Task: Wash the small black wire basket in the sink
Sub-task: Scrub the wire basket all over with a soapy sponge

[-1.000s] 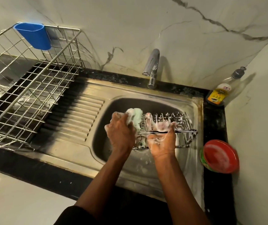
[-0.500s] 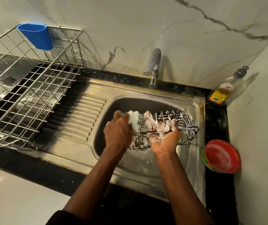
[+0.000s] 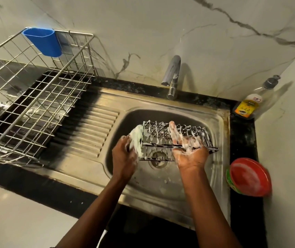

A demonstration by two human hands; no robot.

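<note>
Soaping step | black wire basket (image 3: pixel 162 138) held over sink (image 3: pixel 157 187) | L hand (image 3: pixel 123 158) gripped green scrub pad (image 3: pixel 136 138) at its 9 o'clock | R hand (image 3: pixel 190 153) clutched near rim | next – prob. rinse, needs tap (image 3: pixel 172 76) at 12 o'clock.

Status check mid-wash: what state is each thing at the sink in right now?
basket: held in the sink, soapy
scrubber: foamy, against basket's left end
left hand: grips scrubber
right hand: grips basket's near rim, lathered
tap: no water running
bottle: upright
</note>
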